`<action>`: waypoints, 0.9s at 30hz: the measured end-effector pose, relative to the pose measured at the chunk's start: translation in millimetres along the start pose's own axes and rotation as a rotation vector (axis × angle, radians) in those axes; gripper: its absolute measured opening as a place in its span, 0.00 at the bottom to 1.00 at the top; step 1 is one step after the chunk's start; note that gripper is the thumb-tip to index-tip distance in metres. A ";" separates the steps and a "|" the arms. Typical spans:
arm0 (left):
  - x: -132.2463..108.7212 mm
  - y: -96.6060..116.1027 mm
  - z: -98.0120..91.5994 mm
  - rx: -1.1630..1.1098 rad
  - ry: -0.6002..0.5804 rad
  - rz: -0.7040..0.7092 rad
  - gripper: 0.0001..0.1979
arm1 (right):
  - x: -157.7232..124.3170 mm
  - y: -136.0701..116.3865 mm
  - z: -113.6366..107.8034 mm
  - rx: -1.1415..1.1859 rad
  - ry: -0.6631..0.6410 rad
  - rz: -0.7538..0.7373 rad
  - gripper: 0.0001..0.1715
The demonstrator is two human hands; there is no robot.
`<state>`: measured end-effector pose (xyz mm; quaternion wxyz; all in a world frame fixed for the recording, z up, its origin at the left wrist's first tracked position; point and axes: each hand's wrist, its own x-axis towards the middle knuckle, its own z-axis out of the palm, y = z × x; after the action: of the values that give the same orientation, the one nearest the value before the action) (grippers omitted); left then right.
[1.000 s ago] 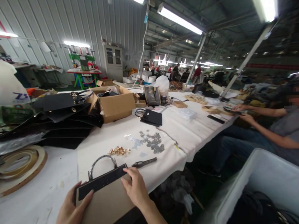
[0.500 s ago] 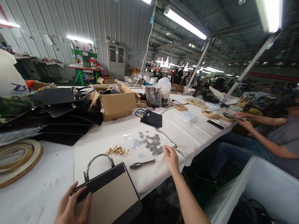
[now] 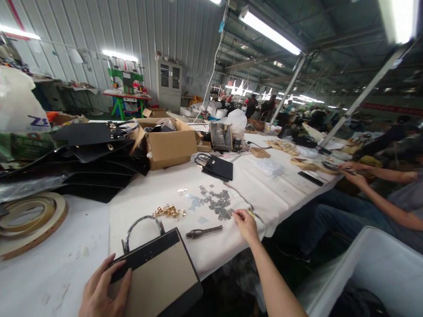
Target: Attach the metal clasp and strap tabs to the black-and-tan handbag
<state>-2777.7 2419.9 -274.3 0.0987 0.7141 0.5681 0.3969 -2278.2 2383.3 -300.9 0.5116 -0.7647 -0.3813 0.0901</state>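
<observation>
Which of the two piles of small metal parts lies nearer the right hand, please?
The grey pile: its edge is right by the right hand, while the gold pile lies farther away.

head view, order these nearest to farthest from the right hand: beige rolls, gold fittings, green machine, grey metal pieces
From the right hand:
1. Grey metal pieces, right by it, on its left
2. Gold fittings, further left
3. Beige rolls, far left
4. Green machine, deep in the background
</observation>
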 end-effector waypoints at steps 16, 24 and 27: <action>0.9 -7.9 2.0 -0.044 -0.010 -0.012 0.20 | 8.0 4.9 -5.0 0.388 0.059 0.206 0.31; -4.7 -1.6 0.3 -0.067 0.021 0.063 0.14 | -12.1 -25.2 -3.5 0.553 0.094 0.254 0.33; -4.9 12.2 -10.1 -0.046 -0.025 0.067 0.16 | -30.2 -50.2 13.7 0.674 -0.023 0.237 0.31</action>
<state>-2775.9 2408.3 -262.6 0.1088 0.7352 0.5336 0.4037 -2331.0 2382.0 -272.1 0.7168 -0.5908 -0.2444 0.2783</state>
